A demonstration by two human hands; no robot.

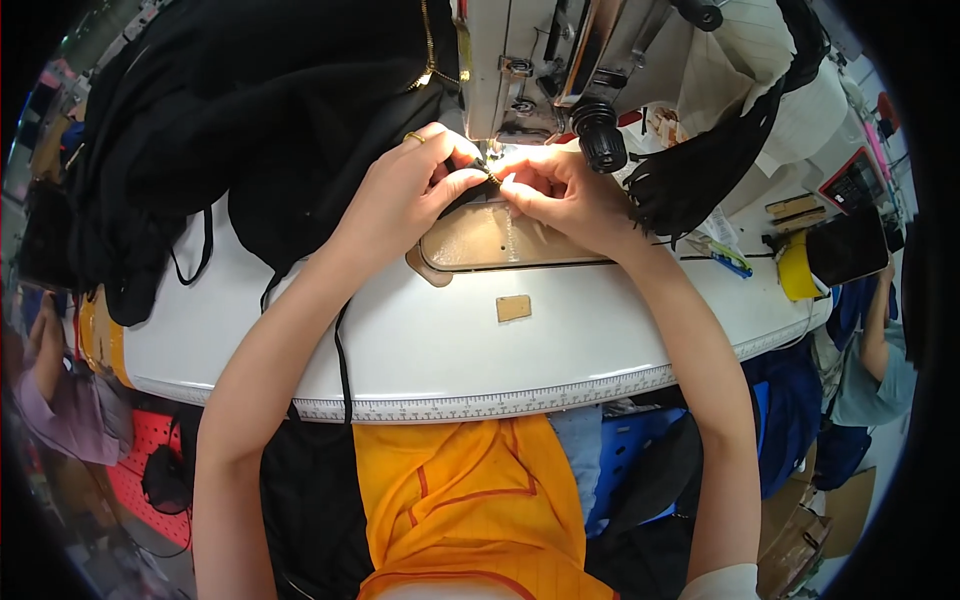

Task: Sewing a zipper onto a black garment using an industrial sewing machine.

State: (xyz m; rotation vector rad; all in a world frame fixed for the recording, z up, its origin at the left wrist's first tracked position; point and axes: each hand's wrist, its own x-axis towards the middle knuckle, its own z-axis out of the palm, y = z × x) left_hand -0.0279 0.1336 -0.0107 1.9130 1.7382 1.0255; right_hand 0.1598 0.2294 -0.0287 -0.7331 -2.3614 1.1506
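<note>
Under the needle of a sewing machine (500, 60), my left hand (405, 190) pinches a short strip of brass zipper teeth on black material (486, 172); it wears a gold ring. My right hand (560, 195) grips the same piece from the other side, fingertips close to the left thumb. The exact hold at the needle is small and partly hidden by my fingers. Black garment fabric (250, 90) with another brass zipper (428, 60) lies to the left, its cords trailing over the white table (420, 350). A metal plate (510, 235) lies beneath my hands.
A small tan piece (513, 307) sits on the table. Dark frayed fabric (710, 160) hangs at the right, near scissors (725, 260), a calculator (848, 180) and a yellow tape roll (797, 265). Other people (70, 400) (865, 370) are at both sides. Orange cloth (460, 480) is below.
</note>
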